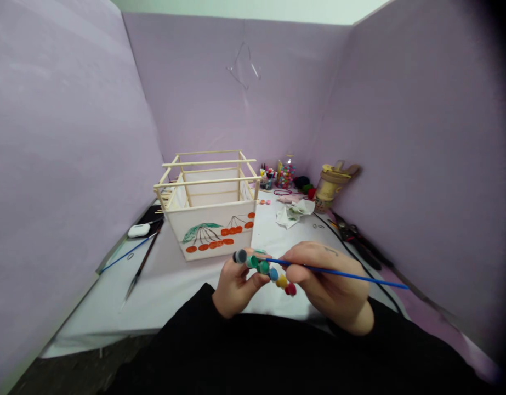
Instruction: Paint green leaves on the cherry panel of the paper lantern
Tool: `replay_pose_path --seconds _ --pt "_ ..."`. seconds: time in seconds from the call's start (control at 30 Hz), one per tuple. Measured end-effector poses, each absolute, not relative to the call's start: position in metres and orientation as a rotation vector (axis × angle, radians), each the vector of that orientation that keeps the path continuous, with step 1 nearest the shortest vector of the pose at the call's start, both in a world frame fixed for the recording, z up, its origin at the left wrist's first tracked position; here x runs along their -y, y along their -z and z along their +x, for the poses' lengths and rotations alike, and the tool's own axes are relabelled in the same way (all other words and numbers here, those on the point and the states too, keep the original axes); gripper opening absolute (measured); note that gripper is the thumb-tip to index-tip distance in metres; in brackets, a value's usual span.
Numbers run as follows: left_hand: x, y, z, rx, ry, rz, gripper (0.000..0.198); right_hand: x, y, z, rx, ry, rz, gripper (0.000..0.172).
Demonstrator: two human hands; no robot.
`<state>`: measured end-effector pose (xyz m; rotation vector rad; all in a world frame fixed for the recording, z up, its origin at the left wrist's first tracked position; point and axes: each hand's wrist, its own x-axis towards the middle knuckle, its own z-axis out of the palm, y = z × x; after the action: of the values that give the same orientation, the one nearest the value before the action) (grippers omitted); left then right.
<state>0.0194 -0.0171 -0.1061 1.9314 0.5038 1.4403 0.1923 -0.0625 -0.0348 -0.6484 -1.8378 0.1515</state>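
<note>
My left hand is closed on a strip of small paint pots in black, greens, blue, yellow and red. In my right hand a thin blue paintbrush is pinched between thumb and fingers. Its tip points left and lies at the green pots; whether it dips into the paint I cannot tell. Just beyond my hands stands a wooden stick frame with white panels. Its front panel bears painted red-orange cherries with dark stems and a green leaf.
Left of the frame lie a dark-handled brush, another blue brush and a white case. To the right are crumpled tissue, pliers, a yellow container and a jar of colourful balls. Purple walls enclose the table.
</note>
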Motion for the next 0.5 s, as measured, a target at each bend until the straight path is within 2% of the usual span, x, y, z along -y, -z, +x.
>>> replay_pose_path --seconds 0.5 --pt "0.0180 0.1048 0.0168 -0.578 -1.357 2.017 0.032 0.0630 0.0345 0.1936 1.789 -0.175 -0.687 0.010"
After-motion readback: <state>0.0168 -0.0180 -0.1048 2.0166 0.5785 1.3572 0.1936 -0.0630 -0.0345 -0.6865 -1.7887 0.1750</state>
